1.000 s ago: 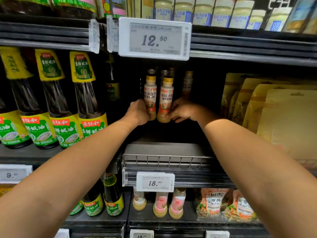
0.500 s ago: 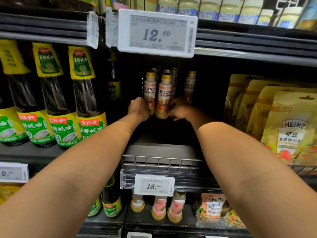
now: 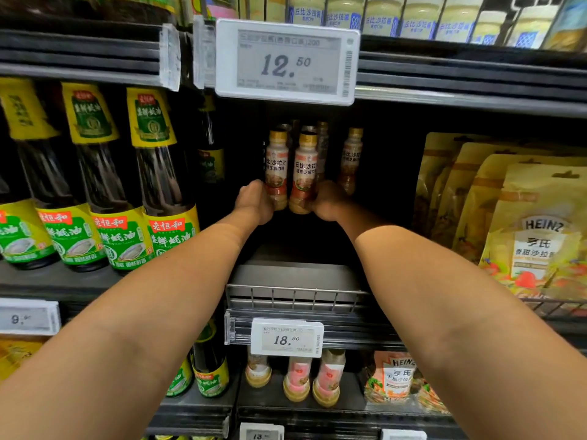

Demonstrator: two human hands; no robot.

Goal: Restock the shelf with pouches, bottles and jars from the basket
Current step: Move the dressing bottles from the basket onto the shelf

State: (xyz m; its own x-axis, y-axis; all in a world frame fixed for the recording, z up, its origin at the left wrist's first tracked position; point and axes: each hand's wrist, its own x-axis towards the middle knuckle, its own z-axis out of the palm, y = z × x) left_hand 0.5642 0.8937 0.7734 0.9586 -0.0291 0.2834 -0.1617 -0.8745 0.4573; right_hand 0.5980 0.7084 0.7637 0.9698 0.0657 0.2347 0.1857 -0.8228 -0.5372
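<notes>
Over the wire rail (image 3: 295,295) at the front of the shelf (image 3: 295,272), both forearms are stretched into the dark bay, much as they were a second ago. Deeper in, the left hand (image 3: 254,202) is curled round the foot of the left bottle (image 3: 277,168) and the right hand (image 3: 327,201) round the right bottle (image 3: 305,173), as before. The pair is held upright, side by side and nearly touching; whether it rests on the shelf cannot be told. On each a gold cap, a white printed label and tan dressing are seen. Behind, more bottles (image 3: 352,158) are ranged.
</notes>
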